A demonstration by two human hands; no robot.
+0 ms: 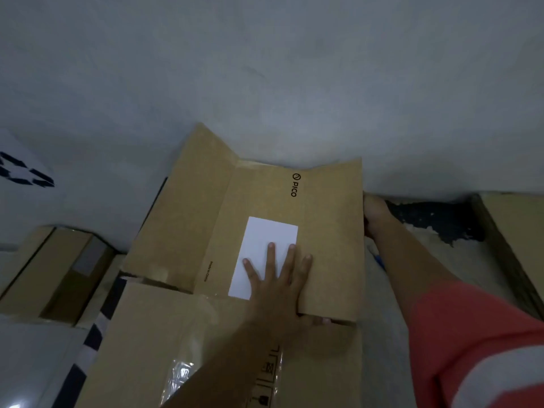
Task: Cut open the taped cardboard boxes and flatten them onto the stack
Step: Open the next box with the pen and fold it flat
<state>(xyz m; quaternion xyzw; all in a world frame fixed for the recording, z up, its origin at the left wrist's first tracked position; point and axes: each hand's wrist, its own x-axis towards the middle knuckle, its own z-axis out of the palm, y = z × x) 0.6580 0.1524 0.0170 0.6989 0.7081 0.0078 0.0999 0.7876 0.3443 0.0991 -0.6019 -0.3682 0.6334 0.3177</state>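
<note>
1. Here the left hand (278,285) lies flat, palm down and fingers spread, on the flattened box (256,207); its fingertips overlap the white label (266,248) and its thumb tucks under the panel's near edge. It grips nothing.
2. The right hand (374,216) reaches out on a straight arm, in a red sleeve (471,334), to the box's right edge, fingers curled behind the cardboard, so it appears to grasp that edge, though the fingers are hidden.
3. The flattened box rests against the grey wall (265,69), its left flap angled up, lying over another brown cardboard sheet (176,334) nearer the camera.
4. Printed near the far edge is "PICO" with a round logo; small print on the left fold is too blurred to read. The white label looks blank.
5. The nearer sheet carries clear tape and handling symbols.
6. A closed carton (50,272) sits at left.
</note>
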